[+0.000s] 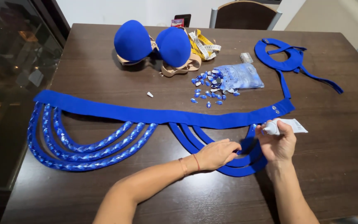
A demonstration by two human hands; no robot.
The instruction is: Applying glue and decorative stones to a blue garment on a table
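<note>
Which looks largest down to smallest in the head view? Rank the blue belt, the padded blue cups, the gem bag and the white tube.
1. blue belt
2. padded blue cups
3. gem bag
4. white tube, partly hidden in the right hand
</note>
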